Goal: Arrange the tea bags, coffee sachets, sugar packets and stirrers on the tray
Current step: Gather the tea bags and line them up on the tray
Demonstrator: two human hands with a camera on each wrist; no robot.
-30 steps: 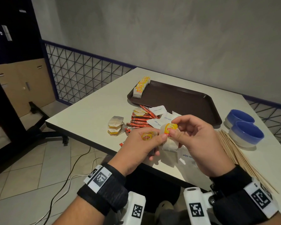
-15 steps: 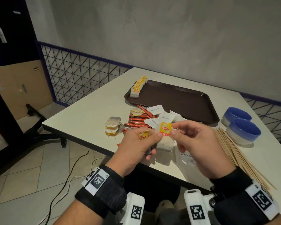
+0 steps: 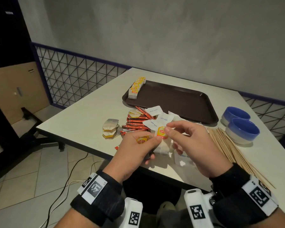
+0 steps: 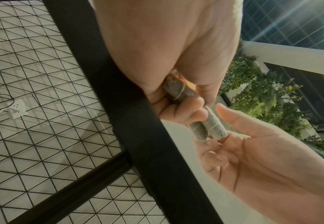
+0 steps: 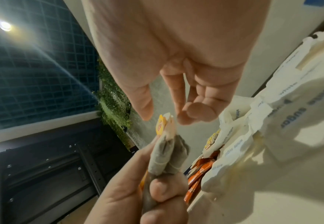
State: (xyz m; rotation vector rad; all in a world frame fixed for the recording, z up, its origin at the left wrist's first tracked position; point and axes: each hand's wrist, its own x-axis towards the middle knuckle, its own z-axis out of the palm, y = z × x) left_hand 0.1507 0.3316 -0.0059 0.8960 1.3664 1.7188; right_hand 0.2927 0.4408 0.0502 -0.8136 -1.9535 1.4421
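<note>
while my left hand [image 3: 136,150] grips a few lipton tea bags [image 3: 162,143], my right hand [image 3: 192,145] seemingly pinches the yellow tag [image 3: 161,132], brown tray [image 3: 179,102] beyond

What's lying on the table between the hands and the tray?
In the head view, white sugar packets and orange coffee sachets lie heaped between the left hand, the right hand and the tray.
</note>
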